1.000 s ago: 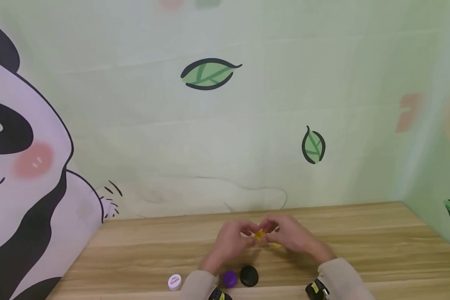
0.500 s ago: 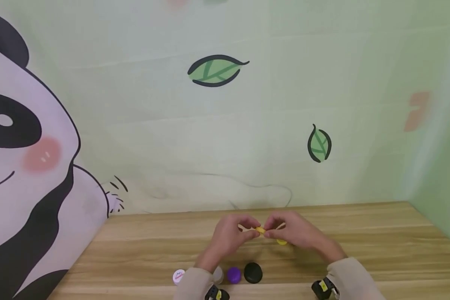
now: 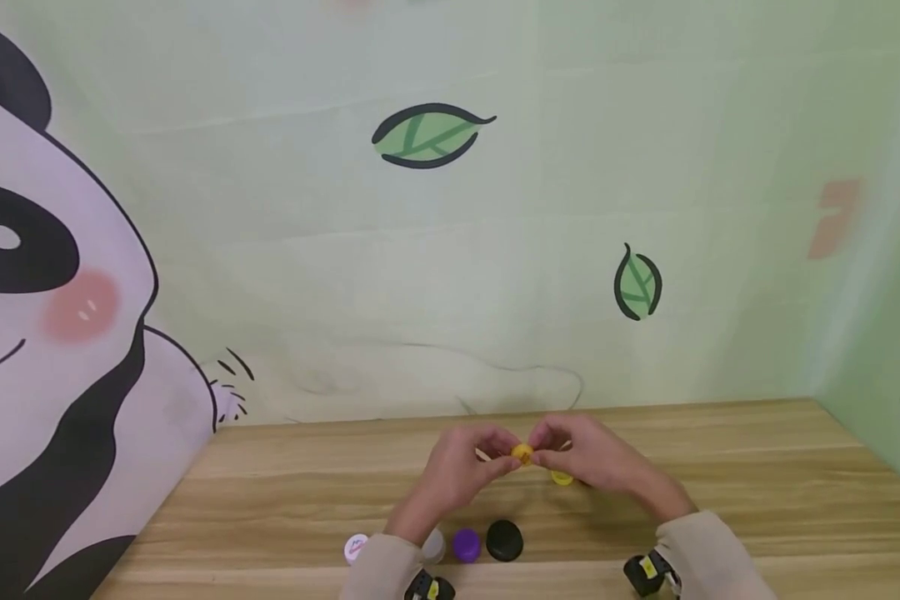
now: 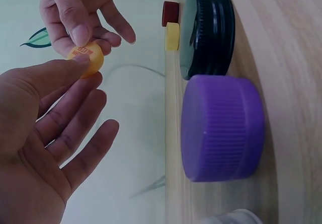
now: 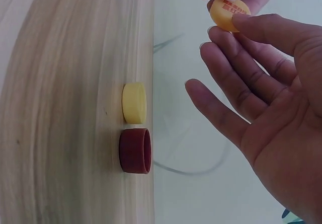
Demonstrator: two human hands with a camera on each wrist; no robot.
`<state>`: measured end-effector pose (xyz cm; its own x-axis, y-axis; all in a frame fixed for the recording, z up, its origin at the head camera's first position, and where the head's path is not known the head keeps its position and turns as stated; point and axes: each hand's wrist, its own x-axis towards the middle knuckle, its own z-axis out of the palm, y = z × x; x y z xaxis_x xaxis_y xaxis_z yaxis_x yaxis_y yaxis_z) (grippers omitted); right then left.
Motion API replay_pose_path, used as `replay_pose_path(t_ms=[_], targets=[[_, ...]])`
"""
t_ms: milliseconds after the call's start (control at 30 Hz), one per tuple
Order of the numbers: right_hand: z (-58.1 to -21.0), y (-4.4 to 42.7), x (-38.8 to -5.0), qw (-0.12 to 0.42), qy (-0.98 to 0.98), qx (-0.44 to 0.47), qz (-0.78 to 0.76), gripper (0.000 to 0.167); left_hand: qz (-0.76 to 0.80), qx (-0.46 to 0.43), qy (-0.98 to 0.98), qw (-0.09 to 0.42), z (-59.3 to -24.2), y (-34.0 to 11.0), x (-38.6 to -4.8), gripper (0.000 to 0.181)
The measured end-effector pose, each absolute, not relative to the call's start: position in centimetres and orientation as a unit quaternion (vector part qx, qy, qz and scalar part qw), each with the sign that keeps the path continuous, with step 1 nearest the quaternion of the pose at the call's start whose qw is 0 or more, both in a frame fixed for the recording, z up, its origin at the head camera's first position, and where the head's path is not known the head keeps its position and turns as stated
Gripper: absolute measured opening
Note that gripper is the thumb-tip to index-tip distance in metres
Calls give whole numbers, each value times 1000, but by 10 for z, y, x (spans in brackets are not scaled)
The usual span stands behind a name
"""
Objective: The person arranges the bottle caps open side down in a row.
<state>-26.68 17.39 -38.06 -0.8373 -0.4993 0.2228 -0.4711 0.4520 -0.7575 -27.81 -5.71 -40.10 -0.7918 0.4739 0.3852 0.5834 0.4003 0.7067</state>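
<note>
Between both hands, above the table, is a small orange-yellow bottle cap [image 3: 522, 453] with red print on its face. My left hand [image 3: 461, 468] pinches it between thumb and fingertips from the left. From the right, my right hand [image 3: 592, 457] pinches the same bottle cap [image 5: 224, 16]. In the right wrist view, the other fingers of the right hand [image 5: 266, 90] are spread. A second yellow cap [image 3: 562, 478] lies on the table just below the right hand, and a dark red cap [image 5: 135, 151] stands beside it, hidden in the head view.
Nearer me on the wooden table [image 3: 285, 500] stand a black lid [image 3: 505, 541], a purple cap [image 3: 467, 546], a greyish-white cap [image 3: 434, 546] partly behind the left sleeve, and a white cap [image 3: 356, 548] with a red mark. A printed backdrop [image 3: 495, 275] rises behind.
The held bottle cap was mostly covered, then seen edge-on; now its printed face is turned towards the head camera. Both hands have risen slightly. The caps on the table have stayed put.
</note>
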Motion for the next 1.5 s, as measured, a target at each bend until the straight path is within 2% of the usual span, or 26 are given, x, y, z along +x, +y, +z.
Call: replay_pose_path(t_ms=[467, 800, 1200, 1500], targets=[[-377, 170, -264, 27, 850, -281, -445, 9, -423, -345, -836, 53, -400, -61, -276, 30], [-375, 172, -261, 34, 844, -286, -453, 10, -412, -361, -833, 69, -402, -60, -276, 28], [-375, 177, -260, 55, 845, -304, -437, 20, -401, -357, -842, 45, -403, -60, -275, 23], [-372, 176, -257, 76, 851, -311, -417, 21, -394, -354, -848, 20, -404, -60, -274, 19]])
